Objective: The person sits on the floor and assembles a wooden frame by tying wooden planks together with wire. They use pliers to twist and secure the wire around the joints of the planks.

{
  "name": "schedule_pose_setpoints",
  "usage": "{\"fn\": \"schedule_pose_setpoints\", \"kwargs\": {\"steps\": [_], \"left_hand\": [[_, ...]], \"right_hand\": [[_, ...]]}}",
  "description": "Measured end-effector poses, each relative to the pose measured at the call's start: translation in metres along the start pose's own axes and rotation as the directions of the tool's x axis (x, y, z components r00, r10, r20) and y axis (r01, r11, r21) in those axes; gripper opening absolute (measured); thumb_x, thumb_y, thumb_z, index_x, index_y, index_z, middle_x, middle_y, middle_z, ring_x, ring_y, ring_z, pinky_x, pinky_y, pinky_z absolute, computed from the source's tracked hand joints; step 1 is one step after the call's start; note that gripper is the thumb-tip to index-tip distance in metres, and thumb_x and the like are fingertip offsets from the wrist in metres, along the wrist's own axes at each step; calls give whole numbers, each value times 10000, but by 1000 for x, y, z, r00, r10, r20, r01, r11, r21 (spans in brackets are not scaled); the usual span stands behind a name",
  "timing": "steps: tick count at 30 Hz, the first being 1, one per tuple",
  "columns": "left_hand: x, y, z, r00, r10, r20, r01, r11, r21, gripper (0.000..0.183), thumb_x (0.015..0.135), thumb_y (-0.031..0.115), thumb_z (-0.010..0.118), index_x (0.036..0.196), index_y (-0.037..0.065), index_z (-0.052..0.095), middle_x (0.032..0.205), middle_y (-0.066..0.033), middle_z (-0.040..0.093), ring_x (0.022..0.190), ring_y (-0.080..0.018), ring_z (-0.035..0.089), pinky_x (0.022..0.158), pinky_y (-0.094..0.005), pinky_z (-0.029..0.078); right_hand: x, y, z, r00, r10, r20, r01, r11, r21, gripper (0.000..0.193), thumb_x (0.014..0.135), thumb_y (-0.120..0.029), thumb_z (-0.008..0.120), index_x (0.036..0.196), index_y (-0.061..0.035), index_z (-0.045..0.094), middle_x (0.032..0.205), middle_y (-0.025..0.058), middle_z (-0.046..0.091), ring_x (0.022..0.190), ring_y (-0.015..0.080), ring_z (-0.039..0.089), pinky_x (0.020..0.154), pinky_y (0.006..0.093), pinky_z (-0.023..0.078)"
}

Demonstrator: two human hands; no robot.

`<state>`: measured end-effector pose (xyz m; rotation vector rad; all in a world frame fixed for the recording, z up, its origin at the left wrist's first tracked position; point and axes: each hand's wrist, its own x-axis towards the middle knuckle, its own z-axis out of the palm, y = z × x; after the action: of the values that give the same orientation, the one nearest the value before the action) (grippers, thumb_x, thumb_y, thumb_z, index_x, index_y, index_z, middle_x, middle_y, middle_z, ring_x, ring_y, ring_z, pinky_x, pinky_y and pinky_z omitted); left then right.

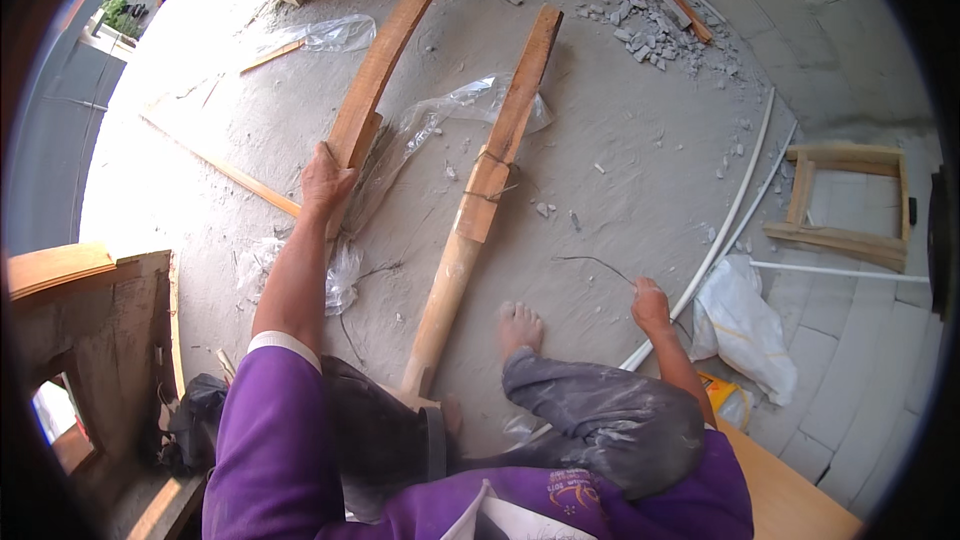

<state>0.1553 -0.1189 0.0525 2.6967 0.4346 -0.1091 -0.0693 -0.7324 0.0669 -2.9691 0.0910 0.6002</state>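
My left hand (328,180) is wrapped round a long wooden beam (388,35), which slants up and away to the right with a shorter wood piece against its lower part. In my right hand (651,306), closed, is a thin dark wire (597,259) whose free end points left over the floor. Between my hands lies a second length of timber: a wooden board (528,75) overlaps a round pole (441,310), with a short block (485,195) at the joint. Wire ties (484,196) go round this joint. My bare foot (520,327) rests beside the pole.
Clear plastic sheeting (440,115) lies among the timbers on the dusty concrete floor (620,180). Rubble (648,40) and loose boards are at the far right. White pipes (745,190), a wooden frame (845,237) and a white sack (745,325) stand along the block wall.
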Motion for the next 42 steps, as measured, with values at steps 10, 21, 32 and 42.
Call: {"fn": "schedule_pose_setpoints", "kwargs": {"steps": [10,21,32,42], "left_hand": [[3,-7,8,999,45,-2,-45,999,-21,393,749,234,652,1003,-24,499,902,-303,652,887,-459,650,804,-496,512],[-3,5,-1,1000,-2,-21,1,1000,-17,340,752,154,623,1013,-34,514,921,-314,655,902,-458,656,814,-497,510],[4,3,4,996,-67,62,64,996,57,420,761,216,661,1072,-11,493,960,-304,663,948,-455,660,846,-488,510],[-2,3,-6,999,-27,40,28,1000,-14,355,755,160,624,1031,-41,524,948,-319,659,944,-464,654,843,-487,505]], "right_hand": [[-7,-6,1,965,159,-210,-110,967,228,224,948,-162,547,1099,-7,604,970,262,648,934,462,622,801,506,491],[92,-174,-185,997,-49,-57,68,902,426,240,950,-171,516,1077,24,575,761,207,630,760,346,656,716,425,506],[153,-350,-149,897,-411,159,413,910,24,222,860,-55,512,974,47,673,995,275,680,975,437,661,857,490,533],[177,-408,-124,837,-398,376,429,903,0,246,803,-72,552,952,8,731,1031,230,694,1010,367,673,868,446,536]]}}
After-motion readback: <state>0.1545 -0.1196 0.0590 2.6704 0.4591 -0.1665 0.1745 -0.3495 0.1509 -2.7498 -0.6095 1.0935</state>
